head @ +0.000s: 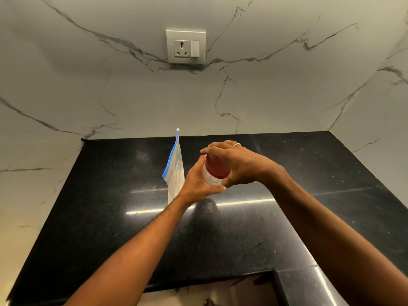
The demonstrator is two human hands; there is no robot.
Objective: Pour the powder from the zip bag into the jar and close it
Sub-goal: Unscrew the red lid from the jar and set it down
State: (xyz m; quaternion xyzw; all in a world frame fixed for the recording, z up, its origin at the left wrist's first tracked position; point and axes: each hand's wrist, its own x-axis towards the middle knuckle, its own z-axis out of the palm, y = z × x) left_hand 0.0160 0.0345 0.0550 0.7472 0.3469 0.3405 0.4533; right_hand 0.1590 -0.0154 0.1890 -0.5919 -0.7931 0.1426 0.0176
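Note:
A clear jar [211, 178] with a dark red lid [217, 168] is held up above the black counter [110, 206], tilted toward me. My left hand [197, 183] wraps around the jar's body from the left. My right hand [234, 160], a ring on one finger, grips the red lid from above and the right. A clear zip bag [175, 173] with a blue zip strip stands upright on the counter just left of and behind my left hand. Its lower part is hidden by my left wrist.
A marble wall rises behind and on both sides of the counter, with a socket and switch plate [186, 47] high in the middle. The counter's front edge has a notch at the lower right [276, 274].

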